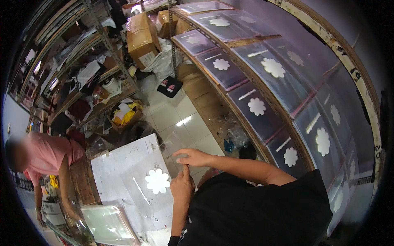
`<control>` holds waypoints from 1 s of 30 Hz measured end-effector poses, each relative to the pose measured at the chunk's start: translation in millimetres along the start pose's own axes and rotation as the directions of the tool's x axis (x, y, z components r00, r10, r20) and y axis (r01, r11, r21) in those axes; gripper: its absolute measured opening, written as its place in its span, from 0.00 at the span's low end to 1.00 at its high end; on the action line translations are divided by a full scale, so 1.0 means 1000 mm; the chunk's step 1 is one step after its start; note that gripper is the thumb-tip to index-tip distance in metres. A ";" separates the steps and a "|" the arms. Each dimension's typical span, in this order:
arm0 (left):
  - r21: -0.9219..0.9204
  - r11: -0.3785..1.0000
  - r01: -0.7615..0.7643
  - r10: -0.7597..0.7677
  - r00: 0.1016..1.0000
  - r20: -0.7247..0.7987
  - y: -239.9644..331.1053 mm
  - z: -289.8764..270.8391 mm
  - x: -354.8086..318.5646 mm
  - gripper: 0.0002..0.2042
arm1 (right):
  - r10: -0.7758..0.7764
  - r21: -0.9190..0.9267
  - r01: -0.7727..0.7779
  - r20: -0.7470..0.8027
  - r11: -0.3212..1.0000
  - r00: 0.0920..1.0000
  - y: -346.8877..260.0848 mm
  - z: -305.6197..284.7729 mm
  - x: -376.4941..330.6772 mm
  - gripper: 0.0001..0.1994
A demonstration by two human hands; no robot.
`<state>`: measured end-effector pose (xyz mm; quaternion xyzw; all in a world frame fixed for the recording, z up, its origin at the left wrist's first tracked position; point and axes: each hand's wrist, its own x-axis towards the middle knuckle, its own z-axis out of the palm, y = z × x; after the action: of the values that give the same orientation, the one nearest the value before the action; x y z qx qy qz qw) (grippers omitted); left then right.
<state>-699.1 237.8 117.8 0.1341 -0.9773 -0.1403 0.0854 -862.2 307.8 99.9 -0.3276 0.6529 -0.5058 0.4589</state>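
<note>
My right hand [192, 157] reaches in from the right above the table's edge, its fingers stretched out and no held thing visible. Just below it, my left hand [182, 185] has its index finger extended against the right hand and the other fingers curled. I see nothing held in it. A faint clear film [174, 140] shows just beyond the right fingertips; whether they touch it, I cannot tell. Beside my left hand, a clear plastic sheet with a white scalloped flower shape [157, 181] and a thin white strip [141, 191] lies on a white board [119, 164].
A stack of clear sheets [108, 225] lies at the table's near left. At the left a person in a pink shirt [53, 151] leans over the table. Shelves [246, 88] at right carry several flower-printed sheets. Cartons [141, 39] stand at the back; a black cloth [169, 86] lies on the floor.
</note>
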 end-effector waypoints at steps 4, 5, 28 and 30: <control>-0.129 0.989 -0.067 0.074 0.996 0.056 0.019 -0.005 0.008 0.32 | 0.002 -0.133 -0.010 -0.062 0.991 0.998 0.002 -0.023 0.001 0.20; -0.167 0.978 -0.125 0.133 0.990 0.040 0.021 -0.009 0.012 0.33 | 0.064 -0.130 -0.069 -0.040 0.989 0.997 -0.017 -0.031 -0.001 0.20; -0.314 0.926 0.212 -0.283 0.937 -0.203 -0.112 0.043 -0.015 0.20 | -0.195 -0.150 0.139 -0.891 0.979 0.410 -0.162 -0.373 -0.233 0.38; -0.300 0.937 0.178 -0.257 0.934 -0.248 -0.113 0.051 -0.013 0.19 | -0.157 -0.074 0.274 -0.942 0.959 0.296 -0.132 -0.379 -0.255 0.38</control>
<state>-670.4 150.1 34.5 0.2481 -0.9051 -0.2612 0.2258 -1126.7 635.5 320.9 -0.0353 0.7204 -0.6901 -0.0601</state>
